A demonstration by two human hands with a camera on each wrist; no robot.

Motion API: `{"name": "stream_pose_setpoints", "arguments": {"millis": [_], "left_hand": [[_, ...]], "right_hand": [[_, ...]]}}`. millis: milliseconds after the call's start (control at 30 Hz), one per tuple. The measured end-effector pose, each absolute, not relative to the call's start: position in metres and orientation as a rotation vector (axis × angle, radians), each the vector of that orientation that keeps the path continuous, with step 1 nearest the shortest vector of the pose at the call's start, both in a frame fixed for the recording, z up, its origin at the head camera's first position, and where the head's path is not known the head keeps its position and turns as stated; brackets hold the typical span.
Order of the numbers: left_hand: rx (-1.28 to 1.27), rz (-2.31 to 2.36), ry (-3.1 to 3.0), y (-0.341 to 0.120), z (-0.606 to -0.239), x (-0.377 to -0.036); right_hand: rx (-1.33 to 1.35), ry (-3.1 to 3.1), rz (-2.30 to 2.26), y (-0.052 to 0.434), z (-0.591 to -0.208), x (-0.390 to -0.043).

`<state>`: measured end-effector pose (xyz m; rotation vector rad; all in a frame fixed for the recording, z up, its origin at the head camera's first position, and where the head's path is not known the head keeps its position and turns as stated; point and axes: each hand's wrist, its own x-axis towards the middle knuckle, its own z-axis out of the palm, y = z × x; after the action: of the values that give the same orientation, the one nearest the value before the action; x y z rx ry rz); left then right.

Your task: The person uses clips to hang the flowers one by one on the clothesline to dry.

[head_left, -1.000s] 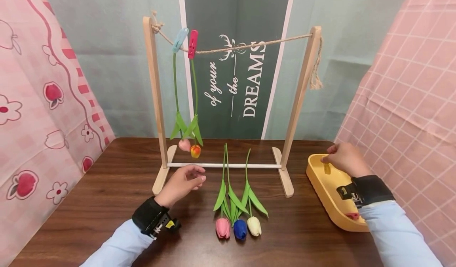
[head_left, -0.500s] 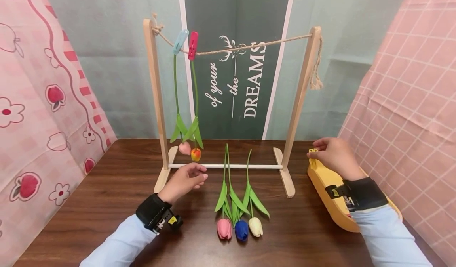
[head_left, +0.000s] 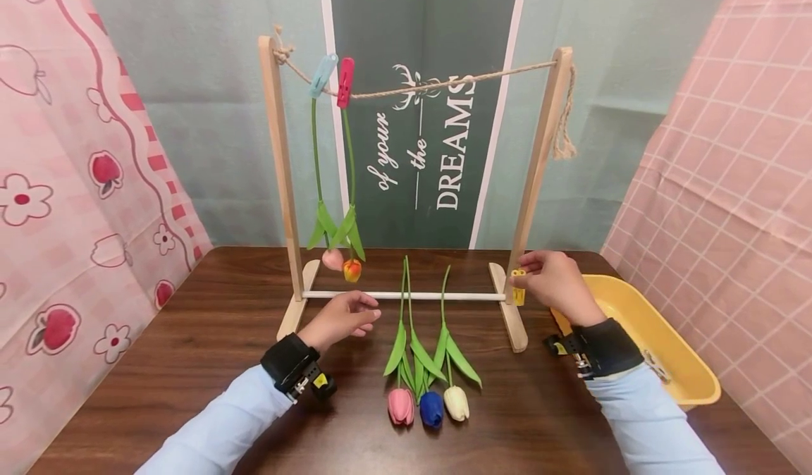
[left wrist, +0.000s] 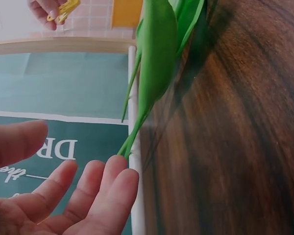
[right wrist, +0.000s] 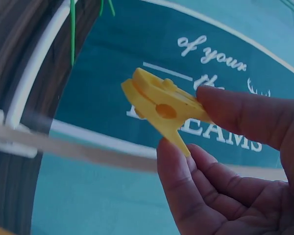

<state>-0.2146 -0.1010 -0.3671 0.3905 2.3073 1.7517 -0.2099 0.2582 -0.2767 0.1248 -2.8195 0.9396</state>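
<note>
On the dark wooden bench (head_left: 190, 362) stands a wooden drying rack (head_left: 536, 179) with a rope (head_left: 444, 84) strung between its posts, and the right hand (head_left: 555, 285) hovers just beside the right post with a yellow clothespin (head_left: 518, 286) pinched between thumb and fingertips. The right wrist view shows that grip clearly: thumb (right wrist: 245, 115) on top, fingers below, clamped on the tail end so the peg's jaws point free and forward. Behind the wrist sits the yellow tray (head_left: 660, 348), near the bench's right edge.

Over on the left, the left hand (head_left: 342, 316) is relaxed and holding nothing, fingers loosely extended just in front of the rack's white crossbar (head_left: 406, 294). The left wrist view has those fingertips (left wrist: 112, 176) right beside a green stem (left wrist: 132, 139), close but I cannot tell if they touch.

Three tulips lie flat between the hands, stems pointing under the rack and heads toward the person: a pink tulip (head_left: 400, 406), a blue tulip (head_left: 431, 409) and a white tulip (head_left: 456, 403), side by side with leaves overlapping. Laid out like that, each stem end is easy to reach.

Up on the rope, a blue clothespin (head_left: 322, 75) and a red clothespin (head_left: 345, 82) each hold a flower upside down near the left post, a pale pink bloom (head_left: 332, 258) and an orange bloom (head_left: 352, 270) dangling just above the crossbar, leaving the rest of the rope bare
</note>
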Motion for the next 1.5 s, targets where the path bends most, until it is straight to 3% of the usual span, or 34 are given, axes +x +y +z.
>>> {"name": "stream_pose_setpoints", "arguments": {"millis": [633, 1500], "left_hand": [[0.200, 1.623, 2.281, -0.069, -0.382, -0.236], [0.217, 1.645, 2.172, -0.047, -0.395, -0.238]], "right_hand": [[0.246, -2.771, 1.198, 0.218, -0.301, -0.224], [0.240, -2.752, 1.278, 0.210, -0.316, -0.220]]}}
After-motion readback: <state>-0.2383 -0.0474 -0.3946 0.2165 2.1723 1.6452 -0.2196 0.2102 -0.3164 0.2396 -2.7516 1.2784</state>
